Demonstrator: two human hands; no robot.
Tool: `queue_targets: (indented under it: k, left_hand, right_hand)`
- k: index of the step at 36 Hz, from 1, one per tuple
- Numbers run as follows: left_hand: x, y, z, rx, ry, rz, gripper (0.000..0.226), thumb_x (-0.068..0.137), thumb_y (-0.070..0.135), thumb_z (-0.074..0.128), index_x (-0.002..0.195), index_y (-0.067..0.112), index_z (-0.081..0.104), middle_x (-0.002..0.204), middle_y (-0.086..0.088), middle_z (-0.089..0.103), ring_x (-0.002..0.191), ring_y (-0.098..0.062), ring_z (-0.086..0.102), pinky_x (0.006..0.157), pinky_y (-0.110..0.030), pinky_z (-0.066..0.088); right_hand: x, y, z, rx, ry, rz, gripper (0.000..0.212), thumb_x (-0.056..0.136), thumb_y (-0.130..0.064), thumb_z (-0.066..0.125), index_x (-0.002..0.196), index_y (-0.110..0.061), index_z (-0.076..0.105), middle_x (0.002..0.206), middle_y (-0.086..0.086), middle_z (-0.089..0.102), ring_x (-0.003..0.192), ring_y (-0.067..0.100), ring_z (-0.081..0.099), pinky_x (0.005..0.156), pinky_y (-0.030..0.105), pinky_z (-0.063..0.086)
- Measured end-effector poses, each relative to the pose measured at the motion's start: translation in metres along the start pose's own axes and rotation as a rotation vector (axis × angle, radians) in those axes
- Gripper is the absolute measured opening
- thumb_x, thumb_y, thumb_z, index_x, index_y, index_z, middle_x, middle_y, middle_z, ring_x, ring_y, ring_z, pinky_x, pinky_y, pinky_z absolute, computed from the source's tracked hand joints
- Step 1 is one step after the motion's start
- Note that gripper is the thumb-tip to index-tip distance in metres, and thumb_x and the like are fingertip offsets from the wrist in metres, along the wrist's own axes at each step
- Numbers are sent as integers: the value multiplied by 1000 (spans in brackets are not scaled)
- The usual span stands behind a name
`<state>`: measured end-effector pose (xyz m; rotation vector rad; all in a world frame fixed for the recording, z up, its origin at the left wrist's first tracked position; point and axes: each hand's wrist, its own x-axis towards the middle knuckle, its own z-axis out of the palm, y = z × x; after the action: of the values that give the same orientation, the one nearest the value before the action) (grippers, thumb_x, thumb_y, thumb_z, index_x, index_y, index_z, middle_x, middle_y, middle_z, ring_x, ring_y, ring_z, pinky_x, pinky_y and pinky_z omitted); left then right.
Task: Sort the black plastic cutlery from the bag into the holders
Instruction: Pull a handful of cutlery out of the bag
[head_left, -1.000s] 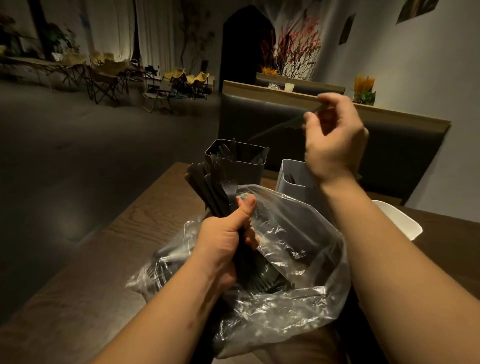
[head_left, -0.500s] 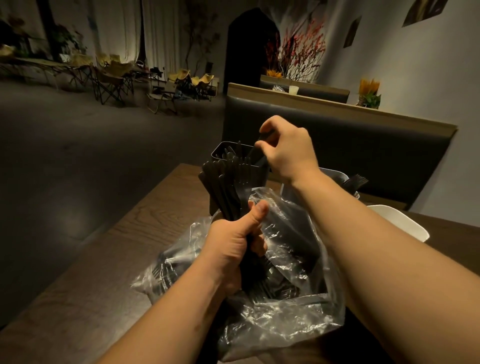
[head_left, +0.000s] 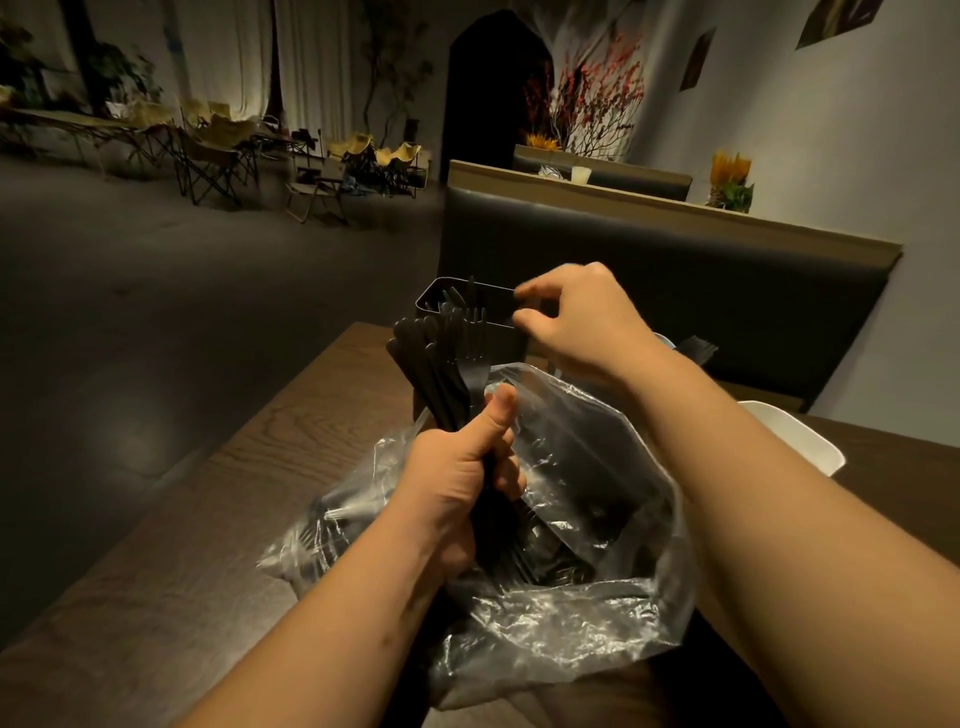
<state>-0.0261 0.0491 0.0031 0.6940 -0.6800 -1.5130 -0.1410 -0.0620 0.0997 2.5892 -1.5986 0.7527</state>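
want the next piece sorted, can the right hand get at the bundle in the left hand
Probably yes: the right hand hovers empty by the dark holder, just above the bundle sticking up from the left hand, nothing between.

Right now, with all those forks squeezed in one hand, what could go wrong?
1. The left hand grips a big fanned bundle of black cutlery; a few pieces might slip out onto the table.
2. The right hand hovers at the rim of the dark holder, which looks quite full; a bump could tip it.
3. The plastic bag hangs over the table's near edge and might slide off.
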Motion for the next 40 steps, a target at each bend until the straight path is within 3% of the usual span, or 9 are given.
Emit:
queue_targets:
  k: [2, 5, 10, 16, 20, 25, 29, 33, 40]
  left_hand:
    - [1, 1, 1, -24, -28, 6, 36, 60, 47, 79, 60, 18, 57, 56, 3, 40, 44, -10, 35, 54, -28, 31]
    - [3, 1, 3, -86, -60, 30, 37, 56, 51, 76, 61, 19, 59, 56, 4, 41, 42, -9, 36, 48, -25, 33]
    - [6, 1, 1, -105, -19, 18, 45, 63, 61, 75, 65, 20, 57, 64, 2, 42, 54, -11, 43, 55, -28, 39]
    - [-1, 1, 7, -46, 91, 37, 50, 59, 62, 71, 54, 17, 49, 55, -2, 41, 50, -18, 42, 53, -31, 43]
    - [-1, 1, 5, -44, 138, 39, 54, 56, 63, 71, 58, 16, 46, 56, -4, 42, 48, -16, 41, 47, -27, 41]
    - [-1, -1, 3, 40, 142, 38, 57, 48, 67, 72, 56, 16, 48, 55, -3, 44, 51, -17, 43, 52, -29, 42]
    - [-1, -5, 6, 80, 112, 69, 53, 52, 63, 71, 56, 15, 48, 53, -3, 42, 50, -15, 41, 52, -27, 40]
    - [-1, -9, 6, 119, 28, 66, 48, 53, 60, 73, 60, 15, 59, 56, 1, 44, 49, -11, 42, 50, -24, 39]
    - [-4, -17, 10, 231, -16, 56, 43, 59, 61, 71, 50, 19, 66, 57, 1, 42, 51, -13, 39, 49, -25, 34]
  right_hand:
    - [-13, -7, -15, 29, 34, 7, 45, 97, -35, 62, 140, -25, 55, 137, 1, 58, 132, 20, 44, 107, 37, 42]
    - [-54, -31, -45, 209, 71, -45, 27, 94, -35, 65, 118, -25, 65, 108, -8, 67, 100, 4, 62, 90, 25, 54]
    - [-126, -60, -60, 506, -219, -117, 15, 83, -38, 69, 81, -23, 68, 70, -11, 68, 64, 1, 65, 58, 16, 49]
    - [-133, -38, -13, 182, -358, 64, 47, 62, -66, 73, 81, -25, 60, 74, -9, 64, 71, 6, 60, 66, 33, 53]
    - [-130, -34, 2, 172, -365, 11, 32, 72, -50, 82, 77, -23, 65, 75, -7, 66, 73, 7, 61, 71, 33, 53]
    - [-121, -24, 11, 372, -356, 37, 14, 83, -31, 78, 75, -23, 70, 72, -5, 71, 69, 8, 66, 73, 36, 57]
    - [-112, -17, 9, 531, -187, 92, 17, 88, -22, 73, 74, -18, 64, 63, -7, 65, 53, 5, 59, 54, 29, 48]
    - [-98, -18, 0, 958, -69, 212, 9, 95, -24, 66, 99, -16, 67, 82, 4, 70, 58, 17, 63, 45, 29, 48]
    - [-81, -24, 5, 853, 104, 165, 10, 89, -8, 72, 98, -11, 71, 84, 6, 73, 71, 17, 71, 53, 23, 55]
